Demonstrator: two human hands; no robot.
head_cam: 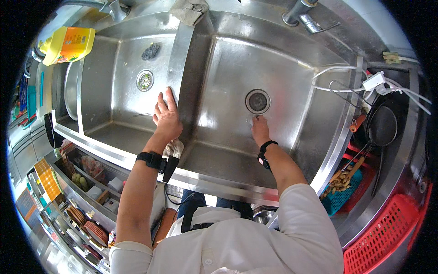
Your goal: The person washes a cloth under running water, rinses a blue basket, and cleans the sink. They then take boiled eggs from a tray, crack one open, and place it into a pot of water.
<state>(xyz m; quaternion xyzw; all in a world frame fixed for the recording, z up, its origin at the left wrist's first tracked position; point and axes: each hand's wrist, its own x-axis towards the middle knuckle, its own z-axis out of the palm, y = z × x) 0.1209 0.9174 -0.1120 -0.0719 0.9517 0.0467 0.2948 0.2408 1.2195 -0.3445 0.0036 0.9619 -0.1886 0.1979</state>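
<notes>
My left hand (pixel 167 118) is at the steel divider (pixel 179 48) between two sink basins, fingers apart and nothing held. A pale cloth (pixel 174 149) shows beside that wrist. In the right basin (pixel 232 68), my right hand (pixel 260 130) reaches down just in front of the round drain (pixel 258 101). Its fingers are curled, and their tips are hidden, so I cannot tell whether they grip anything. The left basin (pixel 131 102) has a drain strainer (pixel 145 80) with green scraps in it. Beyond the strainer lies a dark scouring pad (pixel 151 51).
A yellow jug (pixel 70 46) stands at the far left. A folded cloth (pixel 190 11) lies behind the divider, and a faucet (pixel 303 17) rises behind the right basin. White cables with a plug (pixel 374 81) hang over the right rim, near a strainer ladle (pixel 383 125) and a teal basket (pixel 337 197).
</notes>
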